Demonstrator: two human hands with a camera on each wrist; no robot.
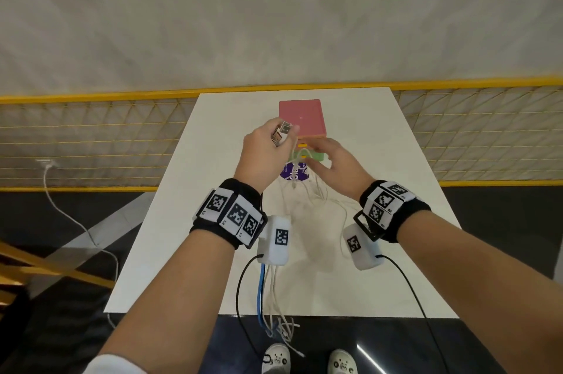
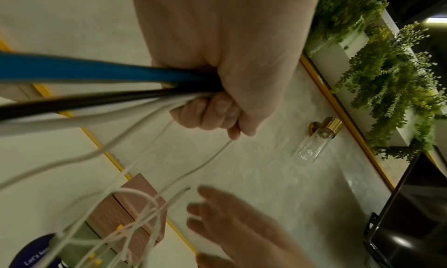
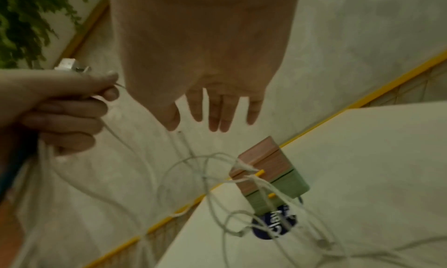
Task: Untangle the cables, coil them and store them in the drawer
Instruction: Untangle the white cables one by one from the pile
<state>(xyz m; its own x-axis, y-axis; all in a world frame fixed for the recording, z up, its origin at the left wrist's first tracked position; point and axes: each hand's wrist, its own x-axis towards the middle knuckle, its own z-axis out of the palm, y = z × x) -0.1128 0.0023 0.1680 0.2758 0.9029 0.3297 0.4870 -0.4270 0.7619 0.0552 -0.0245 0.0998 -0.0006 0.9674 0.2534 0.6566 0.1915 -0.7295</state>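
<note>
My left hand [image 1: 275,142] is raised above the table and grips a bundle of cables in a fist, with metal USB plugs [image 1: 281,133] sticking out of the top. In the left wrist view, a blue cable [image 2: 96,69] and white cables run into the left hand [image 2: 217,111]. They hang down past the near table edge [image 1: 274,297]. My right hand [image 1: 323,160] hovers open, fingers spread [image 3: 217,115], over loose white cable loops [image 3: 205,176]. These loops drape across the small pink-and-green drawer unit [image 1: 301,117] and its yellow knobs [image 3: 260,172].
The white table [image 1: 380,251] bears a purple round sticker [image 1: 294,174] just before the drawer unit. A yellow mesh railing [image 1: 91,136] runs behind the table. Another white cable [image 1: 61,209] lies on the dark floor at left. My shoes [image 1: 307,358] stand below the near edge.
</note>
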